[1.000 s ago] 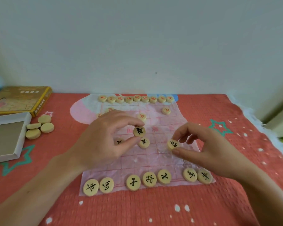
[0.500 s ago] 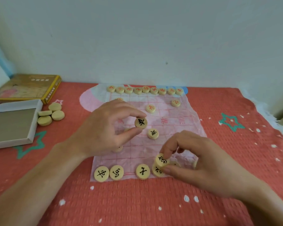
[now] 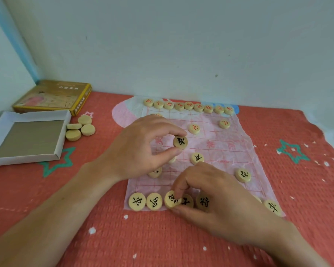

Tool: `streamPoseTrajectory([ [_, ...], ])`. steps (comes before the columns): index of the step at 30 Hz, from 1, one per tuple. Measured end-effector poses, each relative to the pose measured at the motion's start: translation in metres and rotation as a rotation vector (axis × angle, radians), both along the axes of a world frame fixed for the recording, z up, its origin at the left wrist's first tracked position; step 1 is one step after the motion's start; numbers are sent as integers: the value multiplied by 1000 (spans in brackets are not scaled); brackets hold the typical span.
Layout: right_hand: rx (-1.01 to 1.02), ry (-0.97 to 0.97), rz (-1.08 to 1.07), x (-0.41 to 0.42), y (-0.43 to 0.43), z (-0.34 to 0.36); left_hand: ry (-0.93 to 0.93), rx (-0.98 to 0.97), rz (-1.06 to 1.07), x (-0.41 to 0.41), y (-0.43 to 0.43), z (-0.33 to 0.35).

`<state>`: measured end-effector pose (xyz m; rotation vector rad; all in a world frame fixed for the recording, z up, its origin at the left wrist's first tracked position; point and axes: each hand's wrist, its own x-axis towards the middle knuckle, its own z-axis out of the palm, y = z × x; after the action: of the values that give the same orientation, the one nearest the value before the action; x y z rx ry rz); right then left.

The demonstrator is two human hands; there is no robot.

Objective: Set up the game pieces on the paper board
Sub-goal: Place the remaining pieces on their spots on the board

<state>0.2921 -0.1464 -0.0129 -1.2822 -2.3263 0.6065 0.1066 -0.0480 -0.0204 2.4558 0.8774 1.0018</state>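
A thin pink paper board (image 3: 229,151) lies on the red cloth. Round wooden pieces with red marks line its far edge (image 3: 189,106). Black-marked pieces sit along the near edge (image 3: 137,201). My left hand (image 3: 141,149) hovers over the board's middle and pinches a black-marked piece (image 3: 180,142) between thumb and forefinger. My right hand (image 3: 216,201) is low at the near row, pinching another black-marked piece (image 3: 171,199) third from the left, at or just above the paper. This hand hides part of the near row.
Four face-down pieces (image 3: 80,128) lie off the board at the left, beside an open white box tray (image 3: 64,130) and a yellow box lid (image 3: 52,97). A pale wall stands right behind the board. Red cloth (image 3: 297,189) spreads to the right.
My right hand carried its piece from the board's right middle down and left into the near row. My left hand kept its piece pinched over the middle. The camera view shifted.
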Motion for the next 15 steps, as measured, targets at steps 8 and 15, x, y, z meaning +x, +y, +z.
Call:
streamPoseTrajectory([
  [8,-30,32,-28,1,0,-2,-9,-1,6,0,0,-1],
  [15,-11,51,-92,5,0,-4,-28,-4,23,0,2,-4],
])
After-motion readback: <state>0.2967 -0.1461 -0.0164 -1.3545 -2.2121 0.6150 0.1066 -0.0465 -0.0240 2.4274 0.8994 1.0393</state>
